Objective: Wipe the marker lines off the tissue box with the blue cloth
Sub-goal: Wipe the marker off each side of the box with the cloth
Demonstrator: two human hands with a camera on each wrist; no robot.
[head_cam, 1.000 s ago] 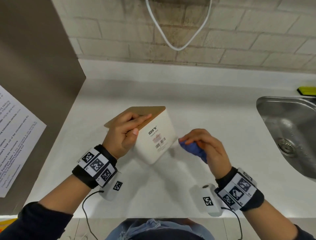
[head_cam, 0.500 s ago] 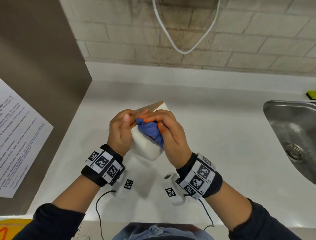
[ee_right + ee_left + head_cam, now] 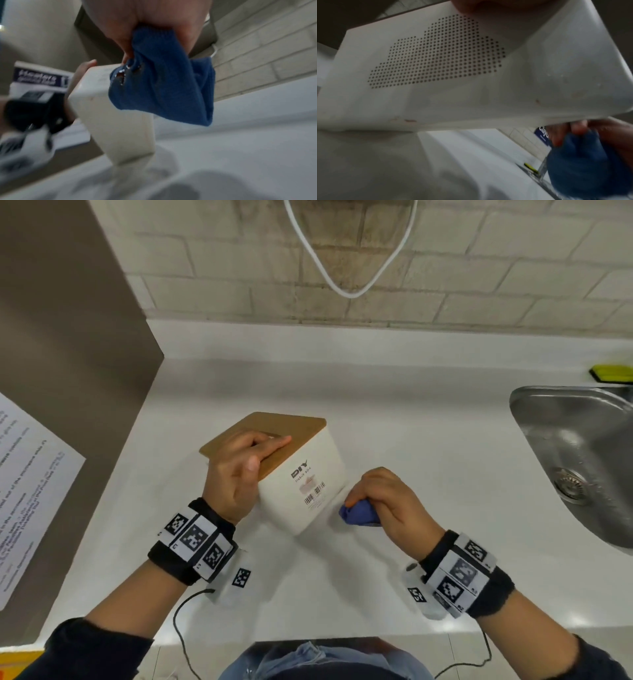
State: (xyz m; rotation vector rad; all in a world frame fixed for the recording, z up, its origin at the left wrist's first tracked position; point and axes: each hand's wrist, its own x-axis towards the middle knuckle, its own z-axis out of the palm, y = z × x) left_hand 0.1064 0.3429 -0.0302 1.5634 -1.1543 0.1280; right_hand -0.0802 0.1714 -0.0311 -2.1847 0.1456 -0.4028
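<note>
While my left hand grips the tissue box tilted on the tabletop, its long axis running away left, my right hand's fingers bunch the blue cloth just right of its near end.

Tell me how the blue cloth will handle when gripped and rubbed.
Likely floppy: the blue cloth bunches and droops from the right hand. Probably light, held by the fingers alone. Its knit-looking surface should grip, not slide, on the tissue box.
</note>
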